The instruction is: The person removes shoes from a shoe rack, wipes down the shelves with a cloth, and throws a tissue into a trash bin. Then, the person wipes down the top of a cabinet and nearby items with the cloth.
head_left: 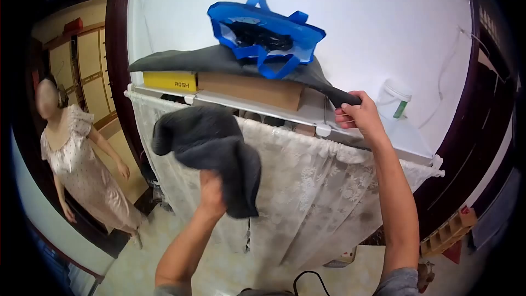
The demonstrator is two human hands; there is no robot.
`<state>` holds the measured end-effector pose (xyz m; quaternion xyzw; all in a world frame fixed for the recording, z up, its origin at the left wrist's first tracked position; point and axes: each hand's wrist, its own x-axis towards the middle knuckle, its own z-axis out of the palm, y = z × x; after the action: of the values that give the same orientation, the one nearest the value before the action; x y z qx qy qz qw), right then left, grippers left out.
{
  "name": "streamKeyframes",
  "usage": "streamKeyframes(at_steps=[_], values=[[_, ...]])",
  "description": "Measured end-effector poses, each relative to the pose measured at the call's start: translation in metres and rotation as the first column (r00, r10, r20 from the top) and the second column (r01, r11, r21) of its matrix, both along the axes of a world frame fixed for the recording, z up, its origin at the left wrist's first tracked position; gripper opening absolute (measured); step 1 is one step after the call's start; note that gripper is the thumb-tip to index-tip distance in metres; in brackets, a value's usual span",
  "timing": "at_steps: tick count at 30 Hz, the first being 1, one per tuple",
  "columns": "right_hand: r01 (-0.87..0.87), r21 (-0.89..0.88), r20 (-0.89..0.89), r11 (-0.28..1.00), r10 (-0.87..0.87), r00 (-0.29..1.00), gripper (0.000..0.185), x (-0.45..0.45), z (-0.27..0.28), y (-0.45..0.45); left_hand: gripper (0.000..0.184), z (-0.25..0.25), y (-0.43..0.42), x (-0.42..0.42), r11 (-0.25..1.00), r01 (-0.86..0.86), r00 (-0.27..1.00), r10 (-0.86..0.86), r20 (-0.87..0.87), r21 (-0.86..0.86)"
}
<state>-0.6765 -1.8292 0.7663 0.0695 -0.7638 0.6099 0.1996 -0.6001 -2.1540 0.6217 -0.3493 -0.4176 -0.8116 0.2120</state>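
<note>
My left hand (212, 196) is closed around the lower part of a bunched dark grey cloth (216, 145), held up in front of the lace curtain. The cloth hides some of its fingers. At the right, my right hand (361, 118) grips the corner of a dark grey sheet (186, 61) and pulls it taut. That sheet lies over a yellow box (169, 81) and a brown cardboard box (249, 91) on the shelf. On top of the sheet a blue bag (267, 30) leans, its mouth showing black contents.
A white lace curtain (312, 186) hangs from the front of the white shelf (408, 137). A white bucket (393, 98) stands on the shelf at the right. At the left, a person (87, 164) stands by a doorway. A wooden rack (449, 233) is at the lower right.
</note>
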Motion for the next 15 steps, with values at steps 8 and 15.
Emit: streamKeyframes(at_steps=[8, 15], values=[[0.257, 0.41, -0.422, 0.875, -0.068, 0.904, 0.034, -0.001, 0.021, 0.023, 0.04, 0.099, 0.138, -0.081, 0.419, -0.526, 0.846, 0.344, -0.407, -0.74], [0.09, 0.455, -0.471, 0.886, 0.153, 0.869, 0.038, -0.001, 0.025, 0.042, 0.057, 0.143, 0.177, -0.146, -0.184, -0.246, 0.954, 0.13, -0.271, -0.952]])
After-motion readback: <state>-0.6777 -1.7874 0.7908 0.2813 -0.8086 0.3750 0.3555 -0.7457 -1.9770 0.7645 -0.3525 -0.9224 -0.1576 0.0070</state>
